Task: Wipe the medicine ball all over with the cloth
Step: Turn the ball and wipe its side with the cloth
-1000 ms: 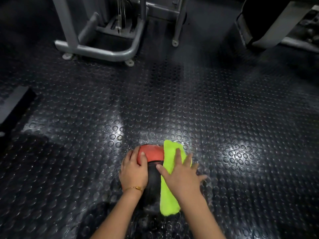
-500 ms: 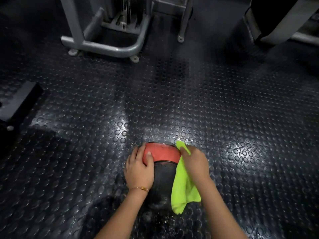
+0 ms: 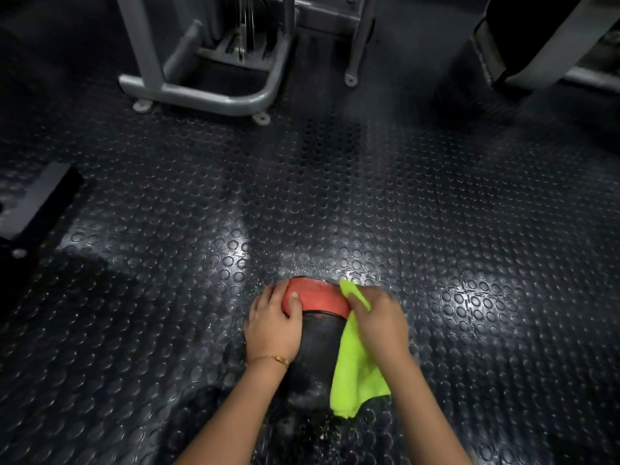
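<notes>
A medicine ball (image 3: 317,344), black with a red-orange band on its far side, rests on the studded rubber floor low in the middle of the view. My left hand (image 3: 273,325) clasps the ball's left side, thumb on the red band. My right hand (image 3: 380,320) presses a bright yellow-green cloth (image 3: 357,370) against the ball's right side; the cloth hangs down toward the floor and a corner sticks up past my fingers. The ball's underside and right flank are hidden.
A grey tubular machine frame (image 3: 214,95) stands on the floor at the back left, with a thin upright leg (image 3: 352,72) beside it. Another padded machine (image 3: 523,45) fills the back right. A dark flat block (image 3: 37,206) lies at the left edge.
My right hand has gone from lying flat on the cloth atop the ball to gripping it round the ball's right side. The left hand stays put. The view has shifted slightly.
</notes>
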Motion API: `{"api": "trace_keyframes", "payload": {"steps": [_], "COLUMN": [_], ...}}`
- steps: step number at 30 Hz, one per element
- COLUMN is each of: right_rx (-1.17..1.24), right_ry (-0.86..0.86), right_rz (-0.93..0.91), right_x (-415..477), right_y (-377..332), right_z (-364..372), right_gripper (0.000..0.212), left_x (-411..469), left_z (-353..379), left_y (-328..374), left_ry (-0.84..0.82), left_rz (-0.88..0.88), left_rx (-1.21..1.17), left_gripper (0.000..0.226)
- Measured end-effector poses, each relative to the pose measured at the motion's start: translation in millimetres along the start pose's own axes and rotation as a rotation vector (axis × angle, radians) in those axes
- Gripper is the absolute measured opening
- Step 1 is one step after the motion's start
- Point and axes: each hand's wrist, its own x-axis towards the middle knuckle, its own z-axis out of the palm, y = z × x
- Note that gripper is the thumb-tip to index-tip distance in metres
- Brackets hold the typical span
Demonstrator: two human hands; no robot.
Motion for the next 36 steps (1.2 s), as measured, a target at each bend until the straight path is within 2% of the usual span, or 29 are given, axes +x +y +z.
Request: {"api": "trace_keyframes", "payload": {"steps": [2,3,6,7,8,11,12,13,16,17,18,21,22,23,26,27,28,31,32,33,36], "right_rx": [-0.085,-0.116,-0.094,-0.095,-0.128,-0.208,-0.199,-0.19,-0.077,-0.061,-0.072,-0.153,-0.168,-0.179,-0.131,-0.145,-0.171,-0.142,-0.127,-0.118,-0.066], "right_ry": [-0.028,-0.043,-0.146,-0.174,-0.188,-0.175,-0.166,-0.158,-0.141,-0.133,-0.115,-0.088,-0.089,-0.106,-0.186,-0.199,-0.186,-0.134,-0.135,-0.13,-0.155], "right_rz": [-0.23,-0.24,0.055,0.101,0.075,-0.213,-0.257,-0.225,0.156,0.211,0.174,-0.207,-0.258,-0.211,0.196,0.238,0.193,-0.18,-0.244,-0.233,0.083], "right_x": [-4.8,-1.3,26.5,30.7,31.1,7.3,-0.7,-2.3,15.0,15.1,11.6,-10.2,-12.4,-7.6,21.3,23.1,20.5,-4.6,-10.0,-8.2,14.3], "right_y": [-13.6,-16.2,-14.7,-16.2,-19.5,-35.2,-35.2,-31.3,-15.4,-13.3,-13.4,-18.3,-14.2,-8.5,8.2,7.8,4.6,-11.6,-11.5,-8.8,1.4], "right_z": [3.4,3.8,-1.3,-4.3,-4.8,-5.4,-5.4,-6.1,-8.9,-8.8,-7.1,-0.9,-0.3,-1.8,-3.3,-2.8,-1.3,2.2,1.8,0.9,-2.0], "right_gripper": [0.035,0.036,0.039,0.038,0.037,0.036,0.036,0.037,0.041,0.042,0.042,0.039,0.039,0.039,0.048,0.048,0.048,0.04,0.037,0.036,0.036], "left_x": [4.0,5.1,5.6,6.3,7.0,8.3,8.9,9.1,3.5,-0.9,-5.5,-5.1,-0.9,2.9,10.2,10.9,11.2,9.4,6.4,2.1,-12.3], "left_z": [-2.0,-2.7,-3.8,-3.3,-3.2,-6.2,-7.8,-8.4,-4.6,-1.5,1.9,3.8,1.9,-0.1,-1.1,-0.5,0.3,-0.4,-0.6,-0.8,0.1], "left_y": [-2.9,-4.4,-4.1,-2.9,-1.7,-3.8,-4.4,-3.1,18.5,26.8,31.5,25.4,20.6,16.1,10.0,9.7,9.5,5.4,3.3,1.6,1.4], "left_ry": [-0.008,-0.017,-0.023,-0.022,-0.028,-0.059,-0.081,-0.099,-0.092,-0.066,-0.029,0.023,0.008,-0.013,-0.076,-0.085,-0.088,-0.071,-0.068,-0.069,-0.048], "left_rz": [0.02,0.025,0.035,0.035,0.03,0.035,0.026,-0.001,-0.2,-0.249,-0.261,-0.215,-0.194,-0.169,-0.08,-0.057,-0.037,0.006,0.016,0.027,0.059], "left_rx": [-0.021,-0.033,-0.034,-0.026,-0.019,-0.001,0.027,0.068,0.101,0.081,0.072,0.076,0.081,0.087,0.097,0.108,0.122,0.126,0.124,0.127,0.15], "left_gripper": [0.06,0.061,0.061,0.062,0.062,0.063,0.063,0.061,0.048,0.047,0.047,0.045,0.045,0.045,0.046,0.046,0.047,0.052,0.053,0.054,0.058]}}
